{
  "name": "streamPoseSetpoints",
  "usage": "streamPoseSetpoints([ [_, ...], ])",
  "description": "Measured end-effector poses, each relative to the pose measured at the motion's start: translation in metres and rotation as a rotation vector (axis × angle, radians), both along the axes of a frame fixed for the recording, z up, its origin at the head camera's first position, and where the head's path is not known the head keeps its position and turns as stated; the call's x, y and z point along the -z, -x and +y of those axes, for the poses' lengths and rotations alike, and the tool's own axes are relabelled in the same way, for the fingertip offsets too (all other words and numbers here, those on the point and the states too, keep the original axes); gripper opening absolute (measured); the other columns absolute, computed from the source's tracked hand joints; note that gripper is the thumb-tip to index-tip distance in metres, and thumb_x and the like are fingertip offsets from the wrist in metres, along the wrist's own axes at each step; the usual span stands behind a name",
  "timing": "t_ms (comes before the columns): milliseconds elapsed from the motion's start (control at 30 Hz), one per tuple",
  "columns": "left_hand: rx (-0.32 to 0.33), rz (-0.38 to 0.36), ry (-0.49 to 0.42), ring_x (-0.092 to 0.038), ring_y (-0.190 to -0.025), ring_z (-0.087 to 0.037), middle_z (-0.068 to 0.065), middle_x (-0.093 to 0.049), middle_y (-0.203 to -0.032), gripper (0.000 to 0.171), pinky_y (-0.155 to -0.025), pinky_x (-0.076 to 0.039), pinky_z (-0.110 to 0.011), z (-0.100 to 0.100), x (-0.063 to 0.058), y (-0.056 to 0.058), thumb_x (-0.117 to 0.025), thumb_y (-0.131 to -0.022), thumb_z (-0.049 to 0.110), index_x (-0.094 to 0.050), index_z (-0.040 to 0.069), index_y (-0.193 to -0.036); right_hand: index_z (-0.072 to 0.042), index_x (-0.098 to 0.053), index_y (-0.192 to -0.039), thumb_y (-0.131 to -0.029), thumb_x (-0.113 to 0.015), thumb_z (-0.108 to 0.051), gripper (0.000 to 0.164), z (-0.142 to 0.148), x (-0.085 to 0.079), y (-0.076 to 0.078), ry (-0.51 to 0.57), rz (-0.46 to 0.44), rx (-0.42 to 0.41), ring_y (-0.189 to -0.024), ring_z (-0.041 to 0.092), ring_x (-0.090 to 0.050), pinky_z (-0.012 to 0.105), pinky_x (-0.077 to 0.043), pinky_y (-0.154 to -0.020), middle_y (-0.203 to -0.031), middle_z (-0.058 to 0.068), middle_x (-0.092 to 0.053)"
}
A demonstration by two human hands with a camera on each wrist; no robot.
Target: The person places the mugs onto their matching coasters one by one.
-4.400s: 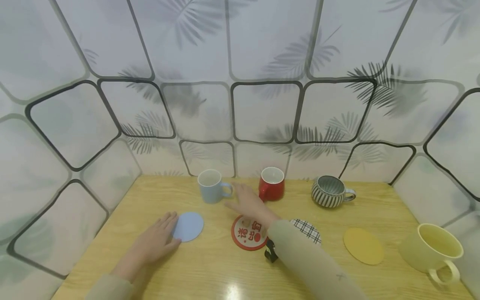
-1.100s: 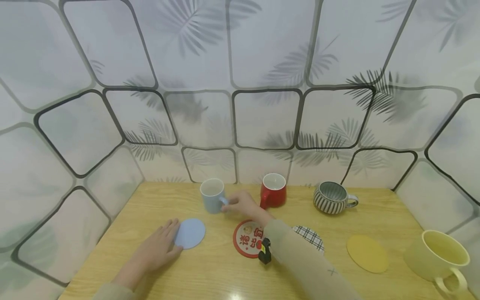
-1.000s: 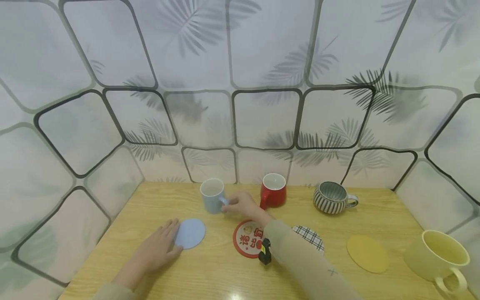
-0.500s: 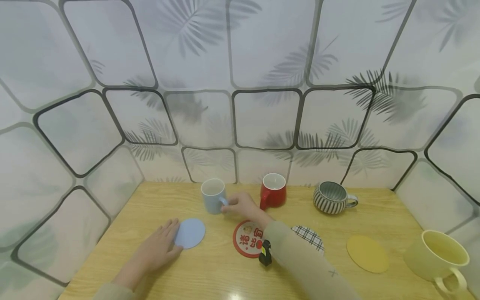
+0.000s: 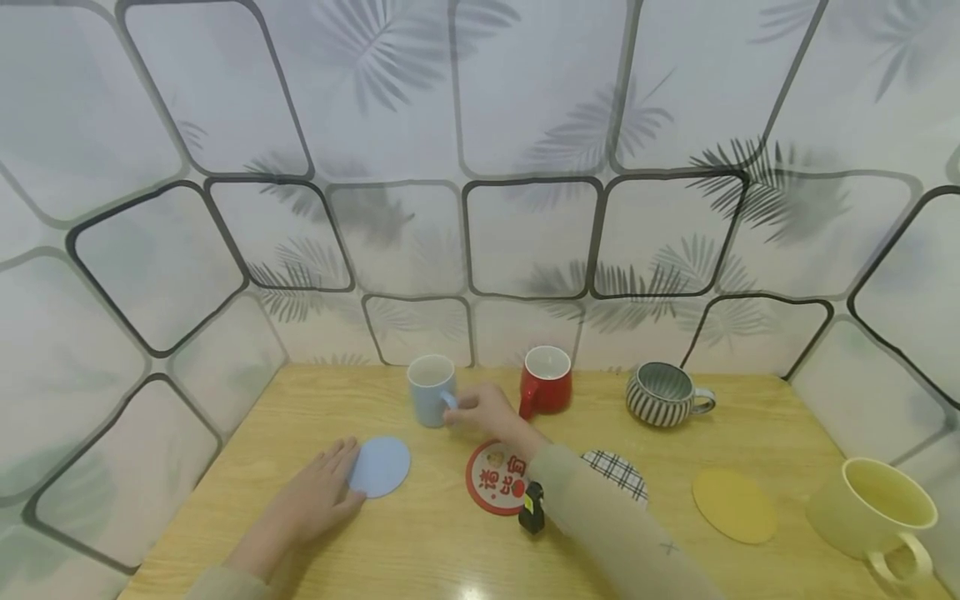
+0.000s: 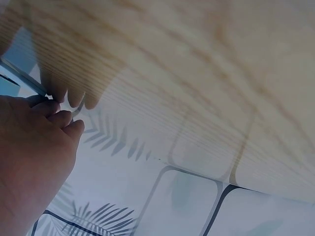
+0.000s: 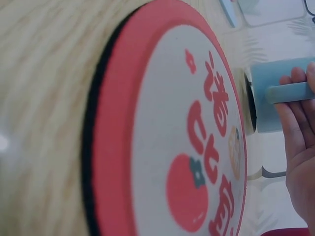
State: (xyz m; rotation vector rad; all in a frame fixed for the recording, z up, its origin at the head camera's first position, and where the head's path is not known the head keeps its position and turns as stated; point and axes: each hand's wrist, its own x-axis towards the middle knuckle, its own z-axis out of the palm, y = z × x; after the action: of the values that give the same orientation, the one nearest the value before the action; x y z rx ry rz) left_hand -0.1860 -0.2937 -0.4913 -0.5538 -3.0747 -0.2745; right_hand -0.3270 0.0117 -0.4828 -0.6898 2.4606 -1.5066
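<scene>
My right hand (image 5: 487,410) pinches the handle of a light blue mug (image 5: 429,396) at the back of the table. In the right wrist view, fingers (image 7: 295,132) go through and round the handle (image 7: 290,92). A dark strip shows under the mug's base; I cannot tell whether it is off the table. My left hand (image 5: 318,490) lies flat with extended fingers, touching the edge of a round light blue coaster (image 5: 382,467). The left wrist view shows the hand (image 6: 37,152) at the coaster's blue edge (image 6: 24,78). A red-rimmed coaster with printed characters (image 5: 491,477) lies below my right wrist.
Along the back stand a red mug (image 5: 546,385) and a striped cup (image 5: 658,396). A checked coaster (image 5: 618,473) lies partly under my right sleeve. Further right are a yellow coaster (image 5: 735,506) and a yellow mug (image 5: 862,508). A patterned wall (image 5: 525,250) rises behind the table.
Earlier my right hand reached toward the blue mug with fingers extended; now it grips the handle. The mug has shifted slightly right in the last half second. My left hand stays by the coaster.
</scene>
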Motion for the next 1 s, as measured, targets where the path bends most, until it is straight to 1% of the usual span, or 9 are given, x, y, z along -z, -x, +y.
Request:
streamPoseSetpoints([
  [167, -0.002, 0.006, -0.003, -0.040, -0.153, -0.050, -0.032, -0.041, -0.163, 0.077, -0.126, -0.034, -0.063, 0.001, 0.000, -0.002, -0.061, -0.104, 0.042, -0.042, -0.013, -0.155, -0.005, -0.084, -0.094, -0.092, -0.083, -0.020, 0.016, -0.001, -0.001, -0.003, 0.026, -0.016, 0.017, -0.085, 0.004, -0.066, 0.021, -0.051, -0.079, -0.093, 0.009, -0.084],
  [300, -0.011, 0.004, -0.005, -0.040, -0.153, -0.050, -0.032, -0.041, -0.163, 0.077, -0.126, -0.034, -0.063, 0.001, 0.000, -0.002, -0.061, -0.104, 0.043, -0.042, -0.012, -0.155, -0.004, -0.084, -0.095, -0.090, -0.085, -0.021, 0.017, -0.002, -0.003, -0.006, 0.059, -0.048, 0.051, -0.087, 0.006, -0.067, 0.023, -0.052, -0.082, -0.093, 0.010, -0.083],
  [467, -0.015, -0.004, -0.008, -0.039, -0.153, -0.050, -0.031, -0.041, -0.164, 0.077, -0.126, -0.034, -0.063, 0.002, -0.001, -0.002, -0.061, -0.104, 0.043, -0.042, -0.012, -0.155, -0.004, -0.084, -0.098, -0.089, -0.086, -0.022, 0.020, -0.004, -0.004, -0.009, 0.087, -0.088, 0.108, -0.096, 0.012, -0.068, 0.027, -0.054, -0.086, -0.100, 0.009, -0.083],
  [600, -0.014, -0.006, -0.007, -0.039, -0.153, -0.050, -0.031, -0.041, -0.164, 0.078, -0.126, -0.034, -0.062, 0.002, -0.001, -0.003, -0.061, -0.104, 0.043, -0.042, -0.012, -0.155, -0.005, -0.084, -0.098, -0.090, -0.086, -0.022, 0.020, -0.004, -0.005, -0.011, 0.094, -0.085, 0.124, -0.099, 0.015, -0.068, 0.028, -0.054, -0.085, -0.104, 0.009, -0.083],
  [700, -0.015, -0.006, -0.006, -0.039, -0.154, -0.049, -0.031, -0.041, -0.164, 0.077, -0.126, -0.034, -0.062, 0.003, -0.001, -0.003, -0.061, -0.104, 0.043, -0.042, -0.012, -0.155, -0.005, -0.084, -0.096, -0.091, -0.084, -0.022, 0.017, -0.004, -0.007, -0.013, 0.106, -0.071, 0.116, -0.097, 0.013, -0.067, 0.026, -0.052, -0.084, -0.103, 0.008, -0.083],
  [800, -0.013, -0.003, -0.007, -0.040, -0.153, -0.049, -0.031, -0.042, -0.164, 0.077, -0.126, -0.034, -0.062, 0.003, -0.001, -0.003, -0.062, -0.104, 0.043, -0.043, -0.012, -0.155, -0.004, -0.084, -0.094, -0.092, -0.083, -0.021, 0.017, -0.006, -0.010, -0.016, 0.124, -0.053, 0.107, -0.092, 0.009, -0.065, 0.024, -0.051, -0.080, -0.101, 0.009, -0.083],
  [900, -0.009, 0.000, -0.009, -0.040, -0.153, -0.050, -0.031, -0.042, -0.163, 0.077, -0.126, -0.035, -0.062, 0.003, -0.001, -0.004, -0.062, -0.103, 0.043, -0.043, -0.012, -0.155, -0.002, -0.083, -0.094, -0.091, -0.083, -0.020, 0.018, -0.009, -0.014, -0.020, 0.146, -0.041, 0.112, -0.087, 0.006, -0.064, 0.023, -0.052, -0.076, -0.100, 0.011, -0.083],
  [1000, -0.008, -0.001, -0.007, -0.040, -0.153, -0.050, -0.031, -0.042, -0.163, 0.078, -0.126, -0.034, -0.062, 0.003, -0.001, -0.003, -0.062, -0.104, 0.043, -0.043, -0.012, -0.155, -0.002, -0.084, -0.096, -0.090, -0.085, -0.019, 0.018, -0.011, -0.015, -0.023, 0.167, -0.055, 0.124, -0.088, 0.006, -0.064, 0.022, -0.052, -0.076, -0.101, 0.012, -0.083],
])
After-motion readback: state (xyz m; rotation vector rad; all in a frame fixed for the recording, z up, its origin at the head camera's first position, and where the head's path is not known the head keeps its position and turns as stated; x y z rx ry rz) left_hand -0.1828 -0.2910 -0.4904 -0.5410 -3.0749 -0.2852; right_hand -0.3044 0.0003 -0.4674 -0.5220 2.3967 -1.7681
